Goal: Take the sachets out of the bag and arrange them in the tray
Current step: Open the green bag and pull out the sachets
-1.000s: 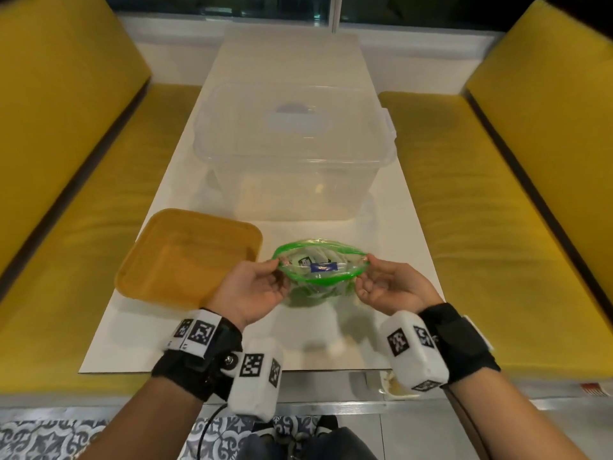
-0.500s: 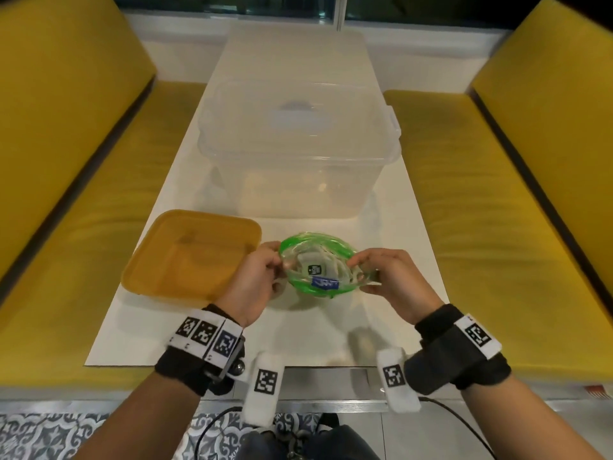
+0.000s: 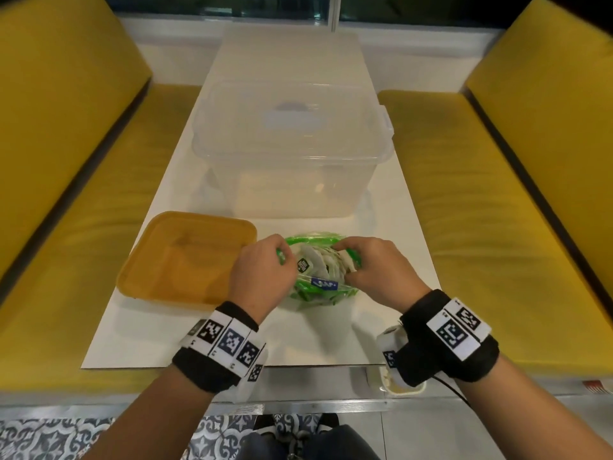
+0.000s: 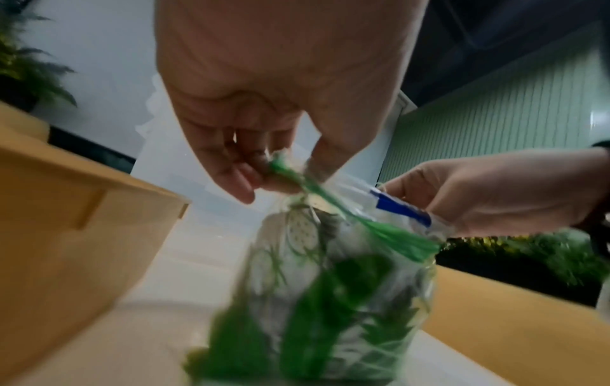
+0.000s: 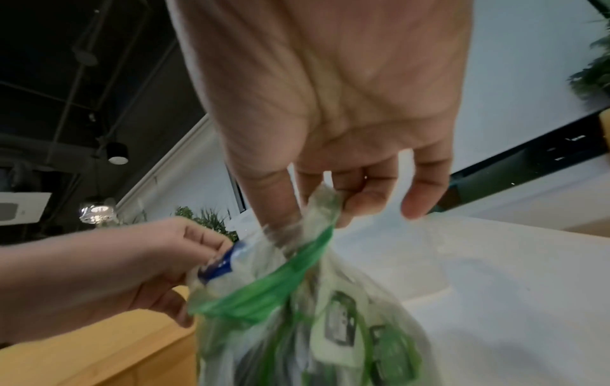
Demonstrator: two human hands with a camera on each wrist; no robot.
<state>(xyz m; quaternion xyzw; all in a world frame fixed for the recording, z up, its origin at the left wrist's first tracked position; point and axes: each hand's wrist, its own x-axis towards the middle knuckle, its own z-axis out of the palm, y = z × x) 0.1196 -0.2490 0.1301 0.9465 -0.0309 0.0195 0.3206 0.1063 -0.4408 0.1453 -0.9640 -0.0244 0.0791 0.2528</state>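
From the head view, you are holding the bag on the white table, just beside the yellow tray. Your left hand and right hand are pinching opposite sides of its green rim, and the white sachets are showing inside.

In the left wrist view, your curled fingers are gripping the green edge.

In the right wrist view, your thumb and fingers are pinching the clear plastic at the rim.
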